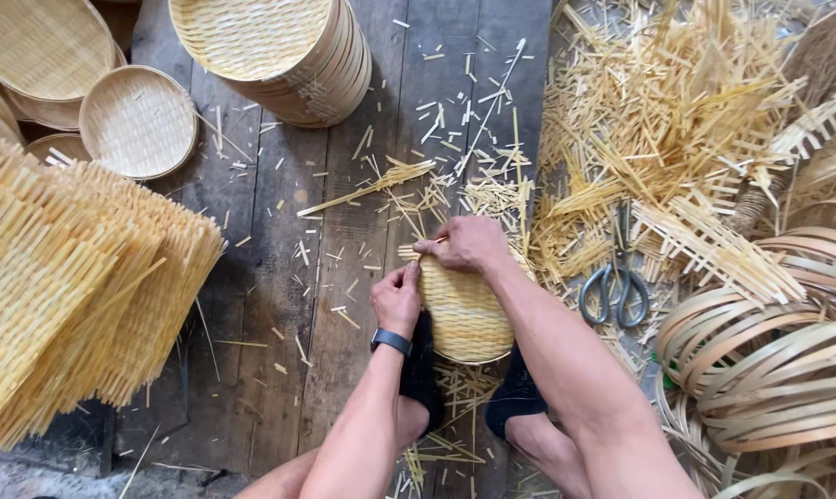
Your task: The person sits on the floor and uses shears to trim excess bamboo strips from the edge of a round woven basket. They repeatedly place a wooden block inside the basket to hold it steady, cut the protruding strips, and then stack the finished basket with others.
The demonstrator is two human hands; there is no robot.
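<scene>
Weathered grey floorboards (279,277) littered with bamboo offcuts fill the frame. Low at centre, a round woven bamboo tray (464,314) stands on edge between two dark-socked feet; the left hand (397,298) (a dark watch on its wrist) pinches the tray's upper rim, and the right hand (467,243) curls closed over the same edge. Scissors (617,282) lie right of centre among splints; finished baskets (279,51) stack at upper centre.

Both hands on the round woven bamboo tray (464,314): left hand (397,298) pinching its rim, right hand (469,243) gripping the top edge. Grey metal scissors (616,277) lie just right, amid pale bamboo offcuts (658,120).
</scene>
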